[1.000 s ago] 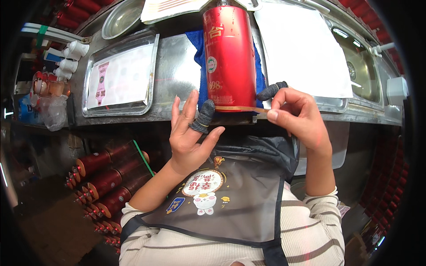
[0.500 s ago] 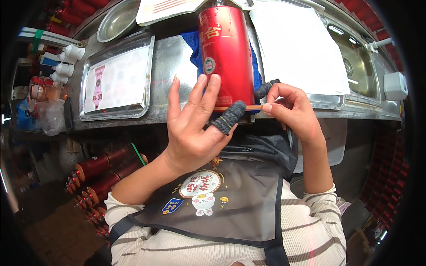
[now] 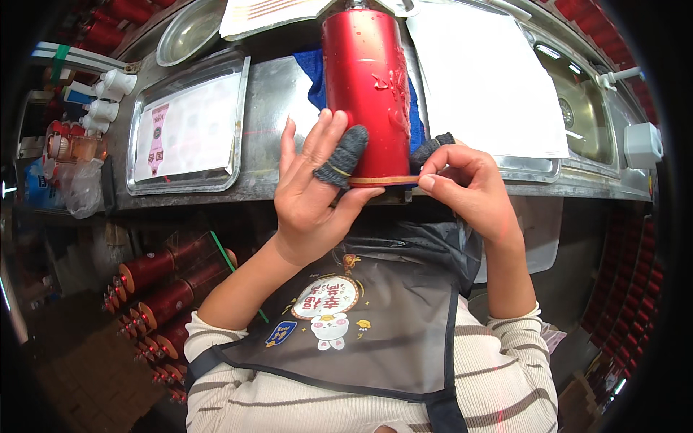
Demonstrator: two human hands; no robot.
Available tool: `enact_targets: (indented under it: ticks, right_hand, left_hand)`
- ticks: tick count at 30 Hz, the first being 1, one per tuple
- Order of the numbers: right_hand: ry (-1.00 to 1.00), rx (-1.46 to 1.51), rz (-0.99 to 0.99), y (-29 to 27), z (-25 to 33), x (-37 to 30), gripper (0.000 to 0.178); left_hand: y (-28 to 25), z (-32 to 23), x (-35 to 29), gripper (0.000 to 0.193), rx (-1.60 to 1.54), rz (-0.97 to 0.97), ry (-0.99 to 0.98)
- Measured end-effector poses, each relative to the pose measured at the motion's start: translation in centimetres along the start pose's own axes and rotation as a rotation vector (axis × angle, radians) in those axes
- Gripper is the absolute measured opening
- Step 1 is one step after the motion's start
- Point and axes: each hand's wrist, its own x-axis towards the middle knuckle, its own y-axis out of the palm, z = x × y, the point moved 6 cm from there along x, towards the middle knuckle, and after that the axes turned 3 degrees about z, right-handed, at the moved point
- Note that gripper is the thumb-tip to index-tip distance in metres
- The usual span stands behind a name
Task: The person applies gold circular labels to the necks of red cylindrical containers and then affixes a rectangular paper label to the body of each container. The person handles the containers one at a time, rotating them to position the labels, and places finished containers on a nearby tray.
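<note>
A red bottle (image 3: 367, 79) lies on a blue cloth (image 3: 310, 76), its base with an orange-gold rim (image 3: 384, 181) toward me. A wet, wrinkled patch (image 3: 395, 90) marks its upper right side. My left hand (image 3: 310, 191) grips the base end from the left. One finger, in a dark grey knitted finger cover (image 3: 341, 157), lies against the bottle's side, and the thumb presses at the rim. On the right, my right hand (image 3: 469, 184) is closed at the rim, thumb against finger. Its grey-covered finger (image 3: 430, 150) rests by the bottle's side. Anything small between those fingertips is hidden.
To the left, a metal tray (image 3: 234, 169) holds a printed sheet with a pink strip. White sheets (image 3: 491, 79) lie at right, beside a steel sink (image 3: 577, 101). A metal bowl (image 3: 189, 32) stands at far left. Several red bottles (image 3: 155, 274) are stacked below the counter.
The bottle has rolled on its axis: the gold-lettered side has gone from the top and the wrinkled patch shows. My left covered finger moved from the rim to the bottle's left side.
</note>
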Motion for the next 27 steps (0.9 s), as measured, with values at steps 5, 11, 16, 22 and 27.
enact_targets:
  ticks: [5,11,16,22,27]
  right_hand:
    - [0.034,0.030,-0.014,-0.2,0.7,-0.7,0.010]
    - [0.013,0.134,-0.025,-0.2,0.0,-0.3,0.008]
    - [0.001,0.153,-0.011,-0.2,-0.4,-0.1,0.009]
    - [0.014,0.133,-0.012,-0.2,-0.8,0.2,0.008]
    - [0.025,0.114,-0.023,-0.2,-1.2,-0.1,0.007]
  left_hand:
    - [-0.9,0.7,-3.1,0.049,0.047,0.058,-0.038]
    - [-0.7,-0.4,-2.8,0.040,0.081,0.055,0.037]
    - [-0.2,-2.0,-1.2,0.045,0.197,0.109,0.147]
    - [0.3,-4.0,1.0,0.033,0.312,0.173,0.215]
    - [1.4,-3.3,1.7,0.039,0.265,0.077,0.153]
